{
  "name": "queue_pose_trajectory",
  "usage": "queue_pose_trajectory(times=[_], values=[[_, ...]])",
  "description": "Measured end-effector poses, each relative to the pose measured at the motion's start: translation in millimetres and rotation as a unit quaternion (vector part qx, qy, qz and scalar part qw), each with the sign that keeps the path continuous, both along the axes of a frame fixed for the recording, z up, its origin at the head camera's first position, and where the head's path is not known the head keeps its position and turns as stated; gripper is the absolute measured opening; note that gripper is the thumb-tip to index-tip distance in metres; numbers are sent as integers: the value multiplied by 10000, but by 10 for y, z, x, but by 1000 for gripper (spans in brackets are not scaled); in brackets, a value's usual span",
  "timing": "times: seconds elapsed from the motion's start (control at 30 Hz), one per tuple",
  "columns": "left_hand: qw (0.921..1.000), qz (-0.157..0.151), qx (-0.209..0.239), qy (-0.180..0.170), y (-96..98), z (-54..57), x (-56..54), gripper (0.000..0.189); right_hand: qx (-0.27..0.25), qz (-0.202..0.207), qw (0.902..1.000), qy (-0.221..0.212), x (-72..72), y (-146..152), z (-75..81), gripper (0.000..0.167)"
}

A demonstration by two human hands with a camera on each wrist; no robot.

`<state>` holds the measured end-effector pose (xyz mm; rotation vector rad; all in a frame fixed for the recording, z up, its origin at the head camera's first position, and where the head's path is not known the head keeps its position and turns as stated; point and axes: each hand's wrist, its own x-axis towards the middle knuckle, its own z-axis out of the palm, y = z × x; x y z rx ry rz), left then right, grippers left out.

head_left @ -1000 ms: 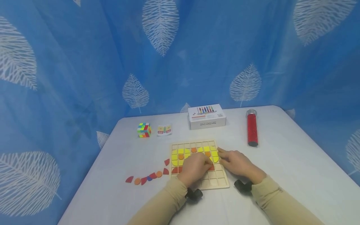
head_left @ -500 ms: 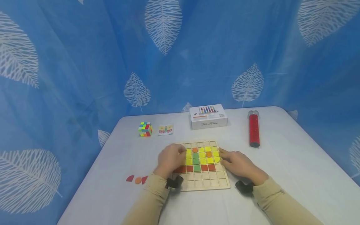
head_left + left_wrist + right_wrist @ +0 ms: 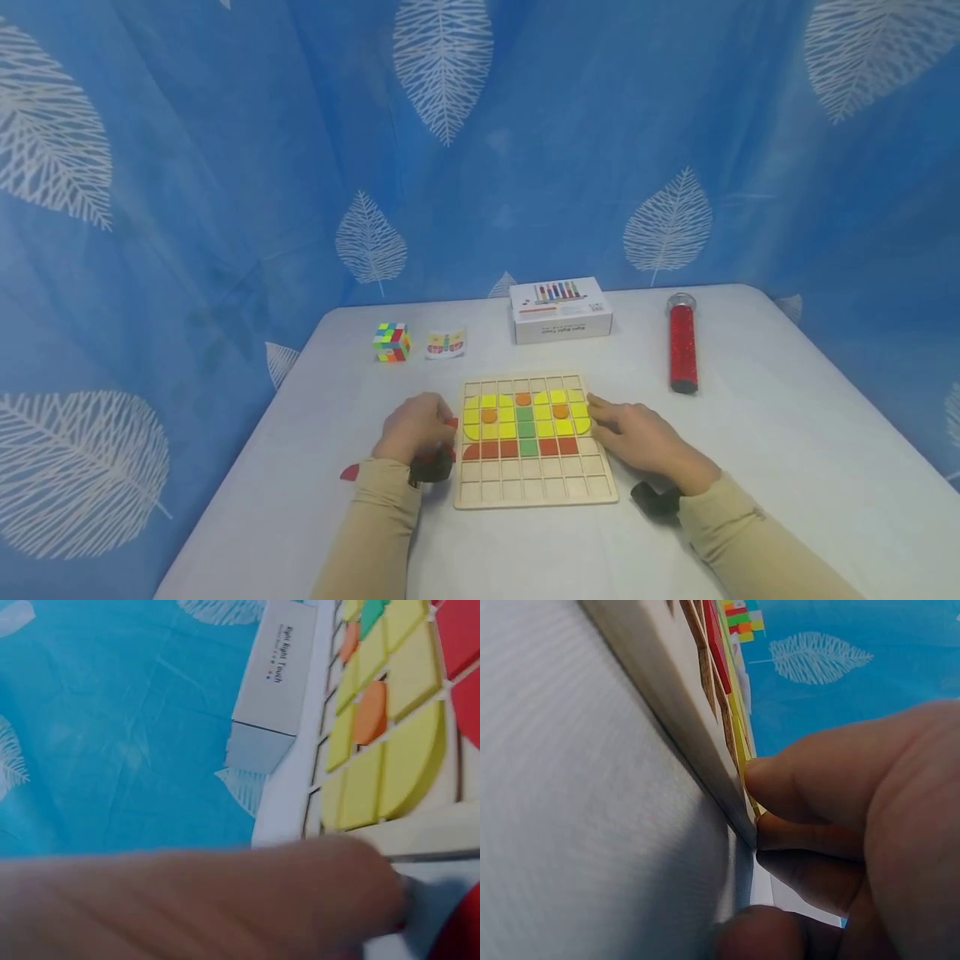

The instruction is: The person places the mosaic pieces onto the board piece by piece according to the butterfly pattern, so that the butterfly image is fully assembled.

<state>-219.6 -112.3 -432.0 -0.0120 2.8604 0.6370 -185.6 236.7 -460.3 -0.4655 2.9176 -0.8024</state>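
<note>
In the head view my left hand [image 3: 416, 427] is just left of the wooden grid board [image 3: 536, 490], its fingers bent down at a red quarter-round tile [image 3: 452, 422]. Whether they pinch that tile is hidden; in the left wrist view a finger [image 3: 330, 892] lies beside the board's edge, with a red tile [image 3: 461, 930] close by. My right hand [image 3: 637, 435] rests its fingertips against the board's right edge without curling round it. Yellow tiles [image 3: 489, 430], orange discs [image 3: 560, 412], green squares [image 3: 528, 429] and red tiles [image 3: 508, 449] sit in the grid.
Behind the board stand a puzzle cube [image 3: 392, 342], a butterfly picture card [image 3: 446, 344] and a white box [image 3: 562, 321]. A glittery red tube [image 3: 683, 350] lies at the right. Another red tile [image 3: 350, 472] shows left of my left wrist.
My left hand has moved left from over the board's lower rows, past its left side, to the loose red tiles. The right hand stays at the right edge. The head view has shifted slightly.
</note>
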Motion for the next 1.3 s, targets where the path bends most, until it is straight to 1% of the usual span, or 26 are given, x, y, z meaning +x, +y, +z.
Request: queue_pose_trajectory(times=[0.07,0.17,0.23,0.33,0.37,0.43,0.5,0.53,0.6,0.63,0.7,0.73,0.8,0.87,0.9,1.0,1.07,1.1,1.23,1.3], values=[[10000,21,97,10,22,-5,-14,17,4,-37,10000,-14,-4,2,-7,48],[9994,53,330,131,52,-7,-30,14,23,-52,10000,-6,-8,4,-4,48],[9979,54,548,352,93,-9,-32,14,31,-53,10000,-12,-6,-2,4,48],[9932,-155,821,814,227,2,16,17,18,-32,10000,-54,-4,-6,11,48],[9899,-276,973,993,293,7,42,19,3,-36,10000,-75,-2,-9,13,48],[9814,-628,1244,1321,451,16,106,22,-3,-22,10000,-68,1,-9,19,47],[9707,-984,1624,1473,627,17,173,20,-4,-10,10000,-56,1,-8,20,47],[9652,-1135,1881,1419,715,13,207,18,2,-9,10000,-37,1,-7,20,47],[9553,-1392,2323,1187,882,3,264,15,-1,12,10000,22,-2,-3,15,47],[9515,-1487,2479,1056,959,-5,286,14,5,50,10000,78,-4,0,12,47],[9463,-1713,2590,904,1093,-24,311,10,9,88,9998,165,-8,6,3,46],[9452,-1814,2582,840,1154,-32,318,9,16,117,9997,231,-10,10,-1,46],[9444,-1989,2450,923,1260,-51,318,7,42,185,9992,346,-11,21,-5,44],[9452,-2059,2325,1004,1349,-66,316,7,60,195,9989,411,-14,28,-6,42],[9474,-2035,2274,969,1387,-75,317,7,45,197,9990,410,-16,32,-5,41],[9533,-1984,2031,1025,1465,-112,320,8,-98,176,9993,321,-27,51,-11,38],[9563,-2046,1743,1149,1496,-145,316,9,-218,109,9995,209,-35,66,-17,37],[9565,-2105,1577,1265,1505,-164,311,9,-278,85,9995,150,-38,74,-18,37],[9492,-2396,968,1795,1531,-224,287,8,-308,61,9995,105,-36,84,-3,37],[9457,-2492,734,1952,1543,-245,284,7,-277,61,9996,94,-32,75,6,37]])
